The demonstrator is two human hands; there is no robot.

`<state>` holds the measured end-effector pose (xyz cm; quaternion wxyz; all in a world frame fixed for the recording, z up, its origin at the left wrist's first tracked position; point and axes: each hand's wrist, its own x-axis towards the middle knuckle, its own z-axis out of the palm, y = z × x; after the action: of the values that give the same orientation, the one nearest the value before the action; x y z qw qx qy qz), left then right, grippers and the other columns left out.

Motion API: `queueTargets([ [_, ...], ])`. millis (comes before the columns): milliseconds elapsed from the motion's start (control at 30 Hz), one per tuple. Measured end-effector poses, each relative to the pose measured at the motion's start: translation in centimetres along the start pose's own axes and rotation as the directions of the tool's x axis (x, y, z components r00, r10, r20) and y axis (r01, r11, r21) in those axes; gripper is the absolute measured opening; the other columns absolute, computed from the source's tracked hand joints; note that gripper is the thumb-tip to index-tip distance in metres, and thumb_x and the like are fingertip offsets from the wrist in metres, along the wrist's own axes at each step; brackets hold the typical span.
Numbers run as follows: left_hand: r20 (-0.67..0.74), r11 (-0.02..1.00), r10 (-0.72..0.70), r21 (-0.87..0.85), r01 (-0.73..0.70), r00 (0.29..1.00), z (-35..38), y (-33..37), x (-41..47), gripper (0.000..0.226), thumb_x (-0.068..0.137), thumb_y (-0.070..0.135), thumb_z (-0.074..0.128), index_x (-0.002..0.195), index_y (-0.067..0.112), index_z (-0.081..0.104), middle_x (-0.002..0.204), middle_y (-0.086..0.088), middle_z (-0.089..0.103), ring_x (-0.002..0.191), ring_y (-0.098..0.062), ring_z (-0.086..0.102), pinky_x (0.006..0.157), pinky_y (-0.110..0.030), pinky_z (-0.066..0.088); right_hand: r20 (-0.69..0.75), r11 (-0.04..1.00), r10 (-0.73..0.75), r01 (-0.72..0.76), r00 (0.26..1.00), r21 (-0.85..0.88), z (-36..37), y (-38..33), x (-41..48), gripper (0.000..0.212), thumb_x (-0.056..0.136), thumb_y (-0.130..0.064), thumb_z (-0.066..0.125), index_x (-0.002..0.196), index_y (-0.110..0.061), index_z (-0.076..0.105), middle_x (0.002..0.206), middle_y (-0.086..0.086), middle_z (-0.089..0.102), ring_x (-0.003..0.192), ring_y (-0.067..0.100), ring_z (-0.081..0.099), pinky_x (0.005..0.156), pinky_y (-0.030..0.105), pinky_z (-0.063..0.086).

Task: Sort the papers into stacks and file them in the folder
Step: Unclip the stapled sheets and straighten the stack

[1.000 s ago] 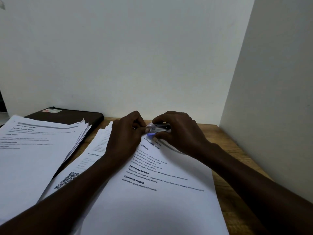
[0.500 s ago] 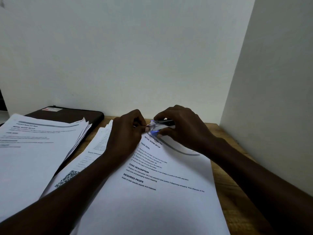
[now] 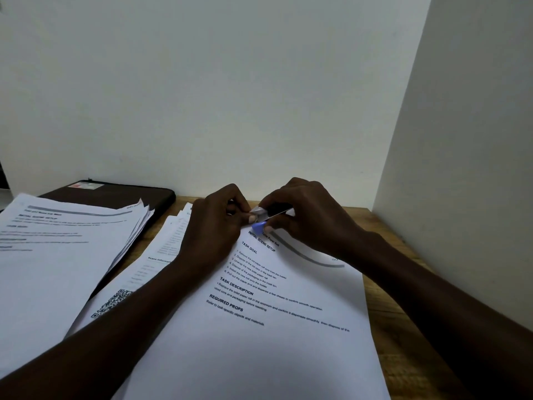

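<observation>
My right hand (image 3: 311, 217) has nudged the stapler (image 3: 266, 215) it grips onto the corner of the papers (image 3: 259, 336), pinched there by my left hand (image 3: 213, 229), since I reckon light, floppy sheets slide otherwise.

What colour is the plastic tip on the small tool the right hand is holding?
The plastic tip is light blue, seen best in the head view.

L stack (image 3: 52, 269) fanned, overlaps dark folder (image 3: 121, 194) | mid stack (image 3: 144, 272) w/ QR | front sheets (image 3: 259, 342) flat, angled
</observation>
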<state>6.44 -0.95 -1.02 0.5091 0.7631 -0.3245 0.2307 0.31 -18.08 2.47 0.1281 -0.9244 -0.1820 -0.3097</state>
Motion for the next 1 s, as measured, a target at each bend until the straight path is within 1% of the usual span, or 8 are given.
queueTargets([
  [167, 0.016, 1.0, -0.017, -0.011, 0.017, 1.0, -0.18, -0.19, 0.16, 0.031, 0.077, 0.006, 0.078, 0.064, 0.022, 0.055, 0.051, 0.009, 0.058, 0.047, 0.002, 0.048, 0.049, -0.013, 0.031, -0.018, 0.999, -0.004, 0.005, 1.0, 0.032, -0.13, -0.07, -0.03, 0.026, 0.074, -0.014, 0.081, 0.099, -0.019, 0.076, 0.087, -0.005, 0.074, 0.085, 0.015, 0.06, 0.073, 0.035, 0.049],
  [300, 0.037, 1.0, -0.01, 0.003, 0.01, 0.999, -0.24, -0.17, 0.15, 0.029, 0.078, 0.007, 0.078, 0.066, 0.022, 0.056, 0.053, 0.01, 0.06, 0.049, 0.003, 0.051, 0.05, -0.012, 0.033, -0.036, 0.999, -0.008, 0.009, 0.999, 0.049, -0.13, -0.1, -0.04, 0.024, 0.073, -0.017, 0.082, 0.096, -0.019, 0.077, 0.084, -0.004, 0.074, 0.082, 0.016, 0.061, 0.071, 0.037, 0.05],
  [400, 0.103, 0.998, -0.049, -0.022, 0.052, 0.993, -0.49, -0.05, 0.43, 0.017, 0.08, 0.01, 0.076, 0.079, 0.021, 0.064, 0.062, 0.007, 0.067, 0.057, 0.004, 0.058, 0.053, -0.01, 0.036, -0.029, 0.999, -0.002, 0.003, 1.0, 0.053, -0.25, -0.06, -0.07, 0.024, 0.074, -0.018, 0.081, 0.098, -0.019, 0.077, 0.084, -0.004, 0.074, 0.082, 0.015, 0.062, 0.071, 0.038, 0.05],
  [500, 0.198, 0.996, -0.088, 0.001, 0.09, 0.976, -0.81, -0.24, 0.66, 0.021, 0.08, 0.017, 0.079, 0.094, 0.029, 0.068, 0.07, 0.008, 0.068, 0.067, 0.005, 0.062, 0.056, -0.01, 0.04, -0.024, 0.999, 0.018, -0.016, 1.0, 0.047, -0.43, 0.13, -0.04, 0.026, 0.074, -0.016, 0.082, 0.1, -0.021, 0.077, 0.085, -0.005, 0.075, 0.084, 0.014, 0.061, 0.072, 0.037, 0.051],
  [567, 0.209, 0.995, -0.099, 0.048, 0.091, 0.973, -0.79, -0.45, 0.65, 0.017, 0.08, 0.021, 0.08, 0.091, 0.028, 0.069, 0.07, 0.011, 0.068, 0.068, 0.004, 0.063, 0.057, -0.014, 0.041, -0.026, 0.999, 0.027, -0.026, 0.999, 0.043, -0.53, 0.19, -0.03, 0.026, 0.073, -0.017, 0.082, 0.099, -0.021, 0.077, 0.085, -0.004, 0.075, 0.084, 0.014, 0.061, 0.073, 0.037, 0.05],
  [667, 0.164, 0.992, -0.096, 0.094, 0.082, 0.982, -0.62, -0.52, 0.54, 0.011, 0.08, 0.025, 0.08, 0.08, 0.023, 0.069, 0.067, 0.009, 0.069, 0.069, -0.004, 0.064, 0.06, -0.023, 0.04, -0.022, 0.998, 0.028, -0.027, 0.999, 0.052, -0.52, 0.09, -0.08, 0.026, 0.072, -0.018, 0.083, 0.097, -0.02, 0.077, 0.084, -0.004, 0.075, 0.085, 0.015, 0.061, 0.073, 0.038, 0.05],
  [833, 0.144, 0.99, -0.119, 0.09, 0.107, 0.982, -0.63, -0.44, 0.5, 0.02, 0.077, 0.023, 0.081, 0.066, 0.027, 0.065, 0.063, 0.011, 0.067, 0.06, 0.002, 0.058, 0.056, -0.021, 0.037, -0.016, 0.998, 0.023, -0.022, 1.0, 0.055, -0.35, -0.09, -0.07, 0.027, 0.071, -0.017, 0.083, 0.097, -0.019, 0.077, 0.084, -0.005, 0.074, 0.085, 0.017, 0.062, 0.073, 0.038, 0.05],
  [1000, 0.147, 0.988, -0.138, 0.087, 0.126, 0.98, -0.7, -0.46, 0.61, 0.017, 0.076, 0.023, 0.082, 0.066, 0.024, 0.068, 0.063, 0.011, 0.068, 0.058, 0.001, 0.057, 0.055, -0.019, 0.038, -0.013, 0.999, 0.011, -0.01, 1.0, 0.053, -0.26, -0.22, -0.13, 0.028, 0.071, -0.018, 0.083, 0.098, -0.019, 0.076, 0.087, -0.005, 0.074, 0.085, 0.016, 0.061, 0.073, 0.035, 0.05],
])
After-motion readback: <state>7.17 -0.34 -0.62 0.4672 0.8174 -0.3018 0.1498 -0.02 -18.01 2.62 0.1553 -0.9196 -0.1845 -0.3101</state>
